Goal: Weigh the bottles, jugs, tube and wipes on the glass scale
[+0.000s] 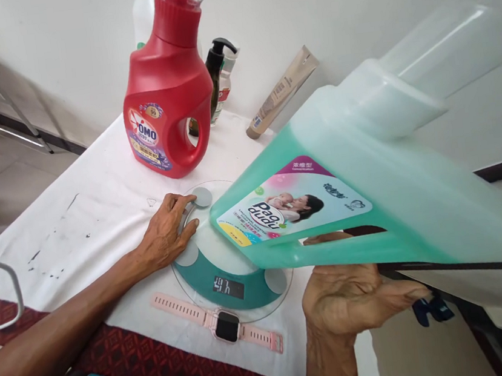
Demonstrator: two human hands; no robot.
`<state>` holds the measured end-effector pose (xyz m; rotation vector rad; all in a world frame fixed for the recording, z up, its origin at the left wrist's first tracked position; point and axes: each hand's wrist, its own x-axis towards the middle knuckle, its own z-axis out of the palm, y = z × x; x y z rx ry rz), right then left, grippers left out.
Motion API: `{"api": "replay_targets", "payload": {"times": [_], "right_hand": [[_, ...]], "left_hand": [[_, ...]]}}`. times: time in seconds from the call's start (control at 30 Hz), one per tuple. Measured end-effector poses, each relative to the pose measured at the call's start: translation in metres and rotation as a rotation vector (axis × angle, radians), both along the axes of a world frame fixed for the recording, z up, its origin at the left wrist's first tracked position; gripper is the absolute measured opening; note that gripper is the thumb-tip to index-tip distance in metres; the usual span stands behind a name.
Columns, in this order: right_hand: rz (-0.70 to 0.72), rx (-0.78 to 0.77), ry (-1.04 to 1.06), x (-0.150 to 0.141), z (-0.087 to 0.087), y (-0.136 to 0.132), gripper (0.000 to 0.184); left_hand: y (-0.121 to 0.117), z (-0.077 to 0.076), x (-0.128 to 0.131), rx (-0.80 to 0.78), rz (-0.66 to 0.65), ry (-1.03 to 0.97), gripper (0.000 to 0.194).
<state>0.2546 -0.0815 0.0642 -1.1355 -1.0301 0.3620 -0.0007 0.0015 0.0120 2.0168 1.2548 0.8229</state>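
A large translucent bottle of green liquid detergent [299, 206], labelled "Pao dudu", leans to the right with its lower left corner over a round glass scale [198, 277]. My right hand [351, 297] is under the bottle's handle side, its thumb pointing right; its other fingers are partly hidden behind the bottle, with skin showing through the handle gap. At the scale's left rim, my left hand [171, 228] rests with thumb and forefinger apart, touching the glass near a round metal pad [202, 197]. Digits glow on the scale's dark display, too blurred to read surely.
A red OMO detergent bottle [162, 101] stands behind the scale. Beyond it are a black pump bottle [214, 64] and a beige tube [282, 91] by the wall. A pink-strapped watch [226, 326] lies in front of the scale on the white cloth [73, 234].
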Motion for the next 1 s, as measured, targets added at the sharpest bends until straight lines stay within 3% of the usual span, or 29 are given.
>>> {"api": "replay_targets", "payload": {"times": [0.1, 0.57, 1.0], "right_hand": [[0.007, 0.103, -0.017, -0.002, 0.006, 0.005, 0.046], [0.01, 0.001, 0.041, -0.013, 0.013, 0.009, 0.033], [0.131, -0.094, 0.157, -0.011, 0.035, 0.019, 0.059]], "left_hand": [[0.0, -0.001, -0.001, 0.004, -0.008, 0.0, 0.045], [0.0, -0.003, 0.0, -0.002, -0.011, 0.005, 0.047], [0.001, -0.004, 0.001, -0.007, -0.008, -0.024, 0.045]]}}
